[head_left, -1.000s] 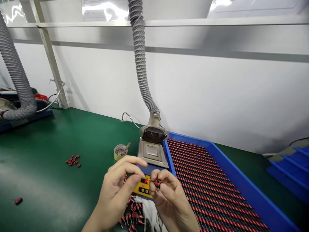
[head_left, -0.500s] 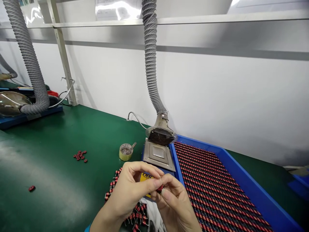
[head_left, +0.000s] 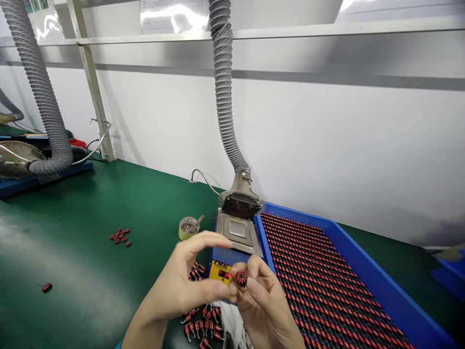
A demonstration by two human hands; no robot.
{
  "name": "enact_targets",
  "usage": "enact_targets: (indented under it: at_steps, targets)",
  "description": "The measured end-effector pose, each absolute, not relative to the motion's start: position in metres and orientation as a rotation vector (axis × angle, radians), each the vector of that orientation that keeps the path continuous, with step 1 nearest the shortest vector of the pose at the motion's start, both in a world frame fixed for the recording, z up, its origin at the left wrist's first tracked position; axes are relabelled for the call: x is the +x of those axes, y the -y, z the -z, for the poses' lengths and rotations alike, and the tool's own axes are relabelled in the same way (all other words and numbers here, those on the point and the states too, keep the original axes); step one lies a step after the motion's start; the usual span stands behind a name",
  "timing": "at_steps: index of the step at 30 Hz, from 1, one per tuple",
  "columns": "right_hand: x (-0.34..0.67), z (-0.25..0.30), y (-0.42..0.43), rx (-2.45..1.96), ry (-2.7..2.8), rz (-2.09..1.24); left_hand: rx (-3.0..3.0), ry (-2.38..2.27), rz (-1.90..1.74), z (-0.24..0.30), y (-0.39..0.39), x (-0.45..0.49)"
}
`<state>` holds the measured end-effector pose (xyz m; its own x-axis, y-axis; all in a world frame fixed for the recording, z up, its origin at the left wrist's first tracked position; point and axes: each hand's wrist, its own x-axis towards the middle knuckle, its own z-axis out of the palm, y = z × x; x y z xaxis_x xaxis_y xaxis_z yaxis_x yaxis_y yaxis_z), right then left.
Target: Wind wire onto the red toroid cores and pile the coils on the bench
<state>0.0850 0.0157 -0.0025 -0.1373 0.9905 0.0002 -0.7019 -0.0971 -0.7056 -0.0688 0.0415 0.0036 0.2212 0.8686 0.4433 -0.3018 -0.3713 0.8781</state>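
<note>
Over the green table (head_left: 90,203), lower centre, the right hand (head_left: 263,303) pinches a red ring (head_left: 241,277), likely so its face shows; the left hand (head_left: 178,288) hangs spread beside it.

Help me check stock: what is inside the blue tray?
Rows of red-and-black coils fill what shows of the blue tray; its floor cannot be made out. The right hand covers part of its left side.

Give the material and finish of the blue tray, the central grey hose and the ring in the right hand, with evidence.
Blue tray: probably satin plastic; smooth, uniform walls.
Central grey hose: perhaps plastic or foil, slightly shiny; ridged, curving.
Ring in the right hand: red bands suggest lacquered wire; gloss, core material unclear.
</note>
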Motion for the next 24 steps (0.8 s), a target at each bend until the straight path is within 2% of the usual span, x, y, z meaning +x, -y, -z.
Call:
enact_targets:
  at_steps: [4,9,12,14,18,21,24]
  targets:
    - [0.086,0.008,-0.017,-0.614,0.715,-1.582,1.560,-0.679,-1.198,-0.009,-0.038,-0.059]
    - [0.093,0.016,-0.024,-0.675,0.900,-1.490,1.596,-0.759,-1.357,-0.014,-0.033,-0.070]
    - [0.103,0.016,-0.025,-0.625,1.000,-1.351,1.730,-1.103,-1.371,-0.008,-0.032,-0.099]
    - [0.109,0.014,-0.024,-0.566,0.986,-1.318,1.809,-1.404,-1.204,0.009,-0.034,-0.123]
    - [0.114,0.009,-0.018,-0.504,0.964,-1.327,1.800,-1.709,-0.867,0.071,-0.044,-0.165]
    - [0.110,0.003,-0.013,-0.527,0.905,-1.333,1.797,-1.811,-0.614,0.117,-0.048,-0.183]
    - [0.107,0.003,-0.010,-0.566,0.833,-1.320,1.803,-1.787,-0.520,0.142,-0.043,-0.187]
